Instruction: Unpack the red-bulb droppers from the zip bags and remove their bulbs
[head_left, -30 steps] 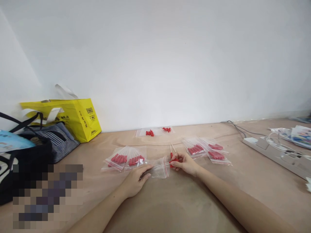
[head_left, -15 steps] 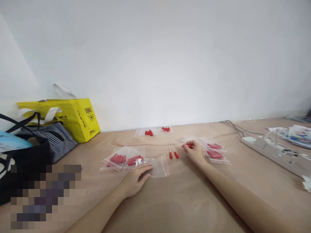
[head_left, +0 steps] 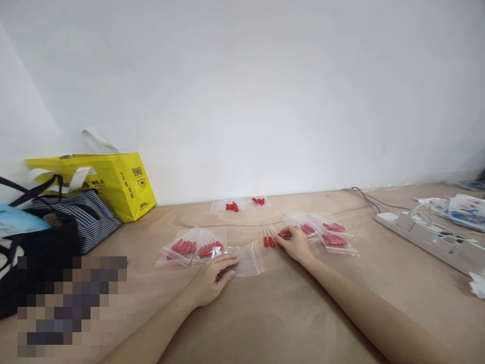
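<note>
1. Two loose droppers [head_left: 272, 242] are seen near the centre of the frame, side by side on the surface [head_left: 242, 326], just left of the right hand [head_left: 297, 245].
2. A narrow grip is kept by the right hand on the red bulb of a held dropper [head_left: 281, 235]; whether a further one is covered by the fingers cannot be told.
3. The held dropper's long axis is slanted, its clear stem directed to the upper left of the frame. The loose pair is laid more steeply, bulbs toward the bottom edge, stems toward the top.
4. Below and to the left of those bulbs, a clear zip bag [head_left: 245, 263] is laid crosswise; its red-lined end [head_left: 258, 257] is turned right, with a gap left between it and the droppers.
5. The bag's left part is covered by the left hand [head_left: 214, 280], whose grip is spread, thumb apart from the fingers; nothing is seen pinched there.
6. The droppers are most closely neighboured by the right hand, the bag by the left. Fanned filled bags [head_left: 184, 246] are placed farther left.
</note>
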The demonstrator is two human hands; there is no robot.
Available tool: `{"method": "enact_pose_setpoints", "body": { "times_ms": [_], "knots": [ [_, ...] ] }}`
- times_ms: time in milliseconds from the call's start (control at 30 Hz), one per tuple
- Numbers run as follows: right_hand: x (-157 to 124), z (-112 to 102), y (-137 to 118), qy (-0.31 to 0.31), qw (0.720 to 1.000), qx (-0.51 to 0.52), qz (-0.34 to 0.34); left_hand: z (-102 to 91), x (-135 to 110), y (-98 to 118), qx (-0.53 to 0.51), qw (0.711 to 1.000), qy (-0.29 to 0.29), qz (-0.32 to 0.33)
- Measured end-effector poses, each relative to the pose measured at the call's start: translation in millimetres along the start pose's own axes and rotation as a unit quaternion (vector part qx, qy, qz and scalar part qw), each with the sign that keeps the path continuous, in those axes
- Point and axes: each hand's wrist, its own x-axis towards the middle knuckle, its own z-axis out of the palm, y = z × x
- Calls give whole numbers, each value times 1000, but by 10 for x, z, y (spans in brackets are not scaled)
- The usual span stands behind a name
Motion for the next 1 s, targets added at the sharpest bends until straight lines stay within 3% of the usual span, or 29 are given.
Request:
{"method": "enact_pose_setpoints", "body": {
  "times_ms": [367, 533, 800, 1000],
  "knots": [
    [37, -80, 30, -92, 991, 99, 25, 9, -1, -15, -9, 1000, 0, -1],
    [30, -56, 51, -90, 990, 107, 23, 6, 0, -11, -13, 1000, 0, -3],
    [-25, -61, -77, -28, 1000, -1, -2, 5, 0, -12, -8, 1000, -1, -3],
    [-41, -72, -120, -28, 999, -27, 7, -5, -5, 4, -17, 1000, 6, -7]
  ]
}}
